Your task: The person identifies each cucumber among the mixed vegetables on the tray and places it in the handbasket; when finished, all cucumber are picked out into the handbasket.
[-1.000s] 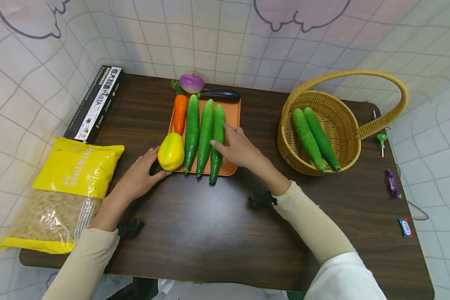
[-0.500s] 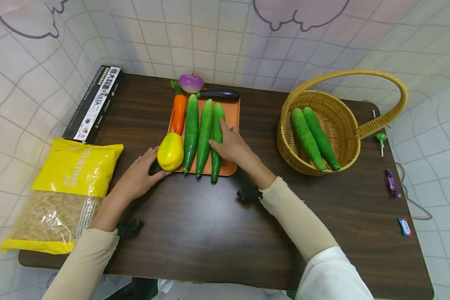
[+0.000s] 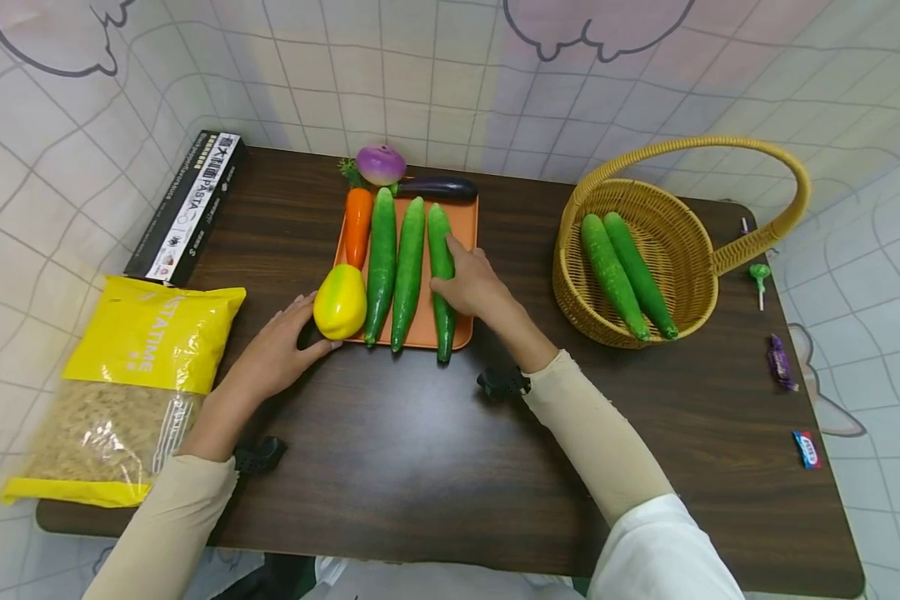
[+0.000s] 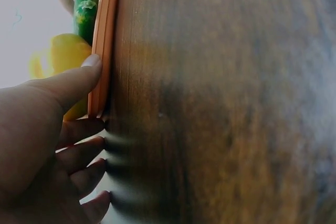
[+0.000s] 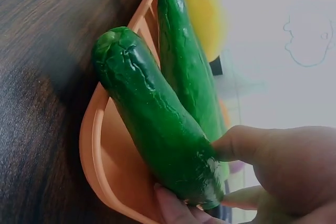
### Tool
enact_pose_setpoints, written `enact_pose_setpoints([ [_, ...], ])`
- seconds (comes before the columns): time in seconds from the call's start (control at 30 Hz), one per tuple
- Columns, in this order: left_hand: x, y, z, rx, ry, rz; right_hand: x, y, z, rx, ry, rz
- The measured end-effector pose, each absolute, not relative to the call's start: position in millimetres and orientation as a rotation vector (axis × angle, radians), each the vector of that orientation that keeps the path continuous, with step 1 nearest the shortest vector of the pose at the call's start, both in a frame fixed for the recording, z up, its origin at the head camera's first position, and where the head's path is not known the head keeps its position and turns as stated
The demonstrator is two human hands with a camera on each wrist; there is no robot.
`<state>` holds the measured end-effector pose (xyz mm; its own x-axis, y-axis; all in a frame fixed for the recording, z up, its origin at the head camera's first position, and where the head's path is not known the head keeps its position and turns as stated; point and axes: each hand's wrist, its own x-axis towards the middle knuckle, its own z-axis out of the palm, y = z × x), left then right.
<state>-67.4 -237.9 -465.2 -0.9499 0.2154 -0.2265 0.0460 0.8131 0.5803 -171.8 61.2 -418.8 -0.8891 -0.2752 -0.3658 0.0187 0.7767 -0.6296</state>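
An orange tray (image 3: 465,223) bears three green cucumbers side by side. My right hand (image 3: 474,282) grips the rightmost cucumber (image 5: 152,114), thumb on one side and fingers on the other; its near end overhangs the tray's front rim. At the tray's front left corner, my left hand (image 3: 277,350) holds the edge, its thumb (image 4: 79,80) against the rim and its fingers around the corner. Close by sits a smooth yellow bell-pepper-like piece (image 3: 340,302). A carrot (image 3: 357,225), an eggplant (image 3: 442,188) and a purple onion (image 3: 380,165) lie along the left and back.
A wicker basket (image 3: 581,312) with a tall handle stands at the right, two cucumbers (image 3: 615,275) inside. To the left lie a yellow pasta bag (image 3: 131,392) and a black pasta box (image 3: 183,208). Small candies, including a purple one (image 3: 781,364), line the right table edge.
My right hand has shifted the rightmost cucumber slightly to the right, widening the gap to the middle one. My left hand has stayed at the tray corner.
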Motion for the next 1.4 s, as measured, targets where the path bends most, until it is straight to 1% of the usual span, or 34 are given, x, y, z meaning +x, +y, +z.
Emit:
enact_pose_setpoints([
  [0.33, -67.9, -235.9, -464.3, 0.207, 2.713, 0.860, -165.6, 79.8, -413.3, -0.250, 2.461, -1.039],
  [0.6, -67.8, -234.5, -464.5, 0.211, 2.722, 0.855, -150.0, 98.6, -407.1, -0.327, 2.475, -1.067],
  [0.77, -68.0, -233.5, -465.6, 0.214, 2.717, 0.848, -127.9, 114.4, -395.5, -0.345, 2.492, -1.064],
  [1.03, -67.6, -234.5, -465.4, 0.203, 2.708, 0.850, -74.2, 152.4, -363.7, -0.440, 2.495, -1.103],
  [1.2, -67.4, -235.5, -465.3, 0.202, 2.716, 0.846, -45.1, 181.3, -343.9, -0.440, 2.513, -1.052],
  [1.3, -67.7, -236.0, -464.8, 0.199, 2.713, 0.842, -35.1, 201.8, -333.6, -0.429, 2.514, -1.025],
  [1.4, -68.1, -236.5, -463.8, 0.199, 2.709, 0.844, -33.8, 224.5, -323.7, -0.423, 2.547, -0.994],
])
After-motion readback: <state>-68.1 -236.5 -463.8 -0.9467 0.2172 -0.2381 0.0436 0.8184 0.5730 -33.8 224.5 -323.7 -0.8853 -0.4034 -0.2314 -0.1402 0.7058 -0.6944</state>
